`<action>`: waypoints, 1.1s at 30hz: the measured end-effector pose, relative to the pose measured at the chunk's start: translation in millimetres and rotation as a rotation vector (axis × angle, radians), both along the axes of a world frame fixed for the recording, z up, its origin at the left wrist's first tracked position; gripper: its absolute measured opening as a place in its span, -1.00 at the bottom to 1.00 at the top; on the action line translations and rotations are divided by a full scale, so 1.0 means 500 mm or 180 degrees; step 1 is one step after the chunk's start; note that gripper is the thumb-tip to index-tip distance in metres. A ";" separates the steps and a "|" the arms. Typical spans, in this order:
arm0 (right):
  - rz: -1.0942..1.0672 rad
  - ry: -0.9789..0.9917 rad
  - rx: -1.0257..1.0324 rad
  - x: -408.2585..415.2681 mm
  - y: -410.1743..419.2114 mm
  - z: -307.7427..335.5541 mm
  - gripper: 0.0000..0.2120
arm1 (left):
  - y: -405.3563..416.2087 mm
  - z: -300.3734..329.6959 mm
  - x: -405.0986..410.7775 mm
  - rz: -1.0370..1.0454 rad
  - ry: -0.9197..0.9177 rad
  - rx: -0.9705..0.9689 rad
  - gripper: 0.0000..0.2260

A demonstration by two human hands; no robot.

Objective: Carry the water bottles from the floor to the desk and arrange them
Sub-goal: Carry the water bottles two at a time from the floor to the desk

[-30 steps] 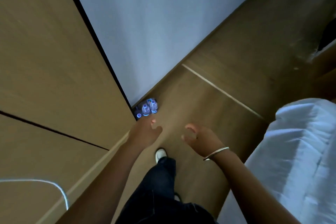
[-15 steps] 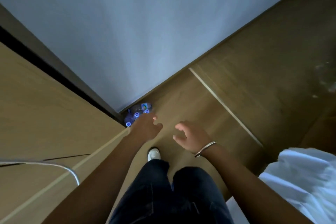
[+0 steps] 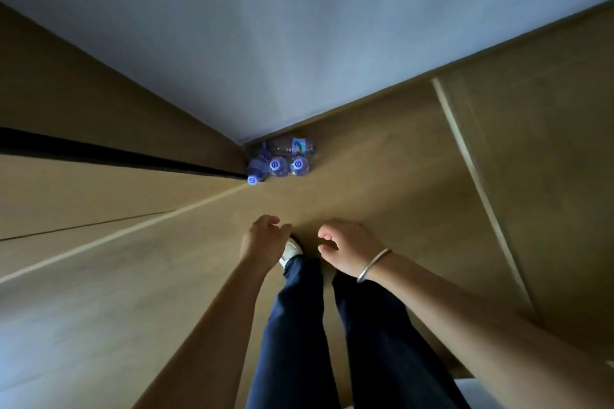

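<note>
Grip: left hand (image 3: 262, 242) and right hand (image 3: 349, 247) both empty, fingers loosely curled, held out side by side above the floor (image 3: 382, 183). Water bottles (image 3: 280, 159): small cluster on the floor in the corner where the pale wall (image 3: 299, 26) meets a wooden panel (image 3: 99, 186), well apart from both hands. Bangle (image 3: 373, 264) on right wrist.

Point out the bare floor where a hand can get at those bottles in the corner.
Bare wood floor lies open between the hands and the bottles, and to their right along the white wall. Crowded: the bottles' left and back, jammed against the wooden cabinet and wall corner.
</note>
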State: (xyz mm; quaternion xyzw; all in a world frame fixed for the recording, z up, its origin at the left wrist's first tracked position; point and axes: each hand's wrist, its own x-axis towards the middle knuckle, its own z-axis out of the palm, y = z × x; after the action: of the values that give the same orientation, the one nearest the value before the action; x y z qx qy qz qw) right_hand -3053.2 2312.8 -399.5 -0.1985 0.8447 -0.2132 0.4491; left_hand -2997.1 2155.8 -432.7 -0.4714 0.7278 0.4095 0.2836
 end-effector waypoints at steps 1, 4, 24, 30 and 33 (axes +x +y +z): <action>0.0076 -0.0078 0.0061 -0.012 0.001 -0.042 -0.75 | 0.006 -0.042 -0.004 0.0178 -0.0027 -0.0052 -0.64; 0.0086 -0.0172 0.0107 -0.043 -0.001 -0.182 -0.76 | 0.021 -0.177 -0.023 0.0609 -0.0136 -0.0103 -0.59; -0.0808 0.0219 -0.0141 -0.202 -0.162 -0.833 -0.33 | -0.145 -0.781 -0.183 0.0349 0.0430 -0.0075 -0.28; -0.0550 0.0312 -0.0169 -0.214 -0.193 -0.886 -0.15 | -0.129 -0.808 -0.206 0.0502 0.0520 -0.0410 -0.30; -0.0631 0.0509 -0.0196 -0.212 -0.203 -0.897 -0.20 | -0.113 -0.806 -0.200 0.0719 0.0633 -0.0475 -0.36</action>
State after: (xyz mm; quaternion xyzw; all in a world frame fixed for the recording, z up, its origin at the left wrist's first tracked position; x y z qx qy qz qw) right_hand -3159.4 2211.1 -848.2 -0.1441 0.8863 -0.2659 0.3508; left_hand -3096.9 2099.4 -835.5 -0.5271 0.7230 0.4282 0.1266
